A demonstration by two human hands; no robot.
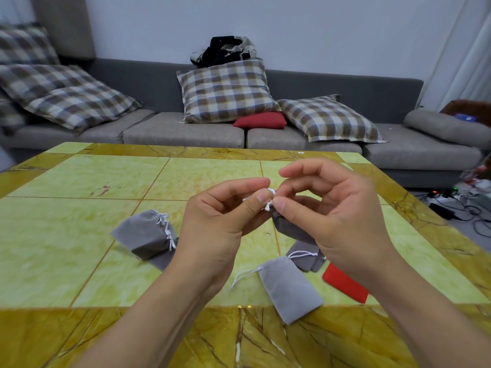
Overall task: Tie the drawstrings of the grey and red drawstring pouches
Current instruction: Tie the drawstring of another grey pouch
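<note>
A grey pouch [288, 227] hangs above the table, held up by its white drawstring [269, 199]. My left hand [220, 219] pinches the string from the left and my right hand [334, 211] pinches it from the right, fingertips nearly touching. On the table lie a grey pouch with tied white strings [144, 235] at the left, a flat grey pouch with loose strings [289, 288] near the front, more grey pouches [305, 257] partly under my right wrist, and a red pouch [345, 284] mostly hidden by my right forearm.
The table [79, 208] has green tiles and a yellow marble border. Behind it stands a grey sofa [186, 131] with checked cushions and a red cushion [261, 120]. Cables and a power strip [451, 205] lie on the floor at the right.
</note>
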